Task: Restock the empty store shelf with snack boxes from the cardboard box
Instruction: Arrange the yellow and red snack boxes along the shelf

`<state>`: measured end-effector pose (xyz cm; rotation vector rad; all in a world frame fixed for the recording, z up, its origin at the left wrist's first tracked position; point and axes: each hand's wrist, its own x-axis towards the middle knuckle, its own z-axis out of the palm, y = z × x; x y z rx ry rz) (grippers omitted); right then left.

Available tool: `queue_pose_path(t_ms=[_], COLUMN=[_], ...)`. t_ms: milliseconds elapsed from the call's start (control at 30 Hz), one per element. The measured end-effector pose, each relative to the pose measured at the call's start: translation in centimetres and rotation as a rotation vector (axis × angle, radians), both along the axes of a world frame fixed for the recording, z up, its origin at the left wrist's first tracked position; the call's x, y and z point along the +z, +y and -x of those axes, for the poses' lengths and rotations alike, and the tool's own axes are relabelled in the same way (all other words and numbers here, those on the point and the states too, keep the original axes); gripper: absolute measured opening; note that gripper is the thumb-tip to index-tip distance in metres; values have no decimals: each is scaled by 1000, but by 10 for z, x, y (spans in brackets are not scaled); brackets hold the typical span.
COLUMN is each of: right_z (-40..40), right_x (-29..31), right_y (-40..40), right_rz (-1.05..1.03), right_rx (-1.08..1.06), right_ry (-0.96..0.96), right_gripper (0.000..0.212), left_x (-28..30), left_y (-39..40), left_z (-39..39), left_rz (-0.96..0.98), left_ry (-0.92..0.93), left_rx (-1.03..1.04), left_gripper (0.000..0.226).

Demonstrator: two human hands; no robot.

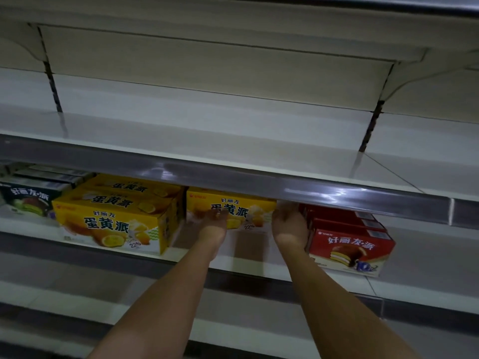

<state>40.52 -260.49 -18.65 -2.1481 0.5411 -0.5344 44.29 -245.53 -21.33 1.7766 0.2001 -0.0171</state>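
Note:
A yellow snack box (241, 207) stands set back on the middle shelf (248, 252), its top edge under the rail above. My left hand (213, 226) lies with straight fingers against the box's front face. My right hand (289, 226) touches the box's right end, between it and the red boxes; its fingertips are hidden under the rail. The cardboard box is out of view.
Stacked yellow boxes (111, 224) stand to the left, with dark green boxes (28, 198) beyond them. Red boxes (350, 247) stand in a row on the right. A grey price rail (259, 182) fronts the bare upper shelf (233, 149). Lower shelves run below my forearms.

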Motion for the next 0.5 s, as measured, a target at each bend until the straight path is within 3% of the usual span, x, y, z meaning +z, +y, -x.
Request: queue_pose_path(t_ms=[167,300,367,500], right_z=[29,46,56,57], right_x=[18,23,21,9], right_y=[-53,-117,-152,-200], right_rz=[201,217,148,-253], right_rx=[-217,-385,-442,-349], right_ry=[-207,-256,-261,-237], right_gripper=[35,36,31,36], left_x=[5,11,12,9], left_y=[-59,-105,-126,-155], left_z=[30,50,61,78], left_rz=[40,54,71,174], left_ry=[-63,-64,-16,52], left_rx=[-96,-137,-167,-152], left_gripper=[50,48,56,68])
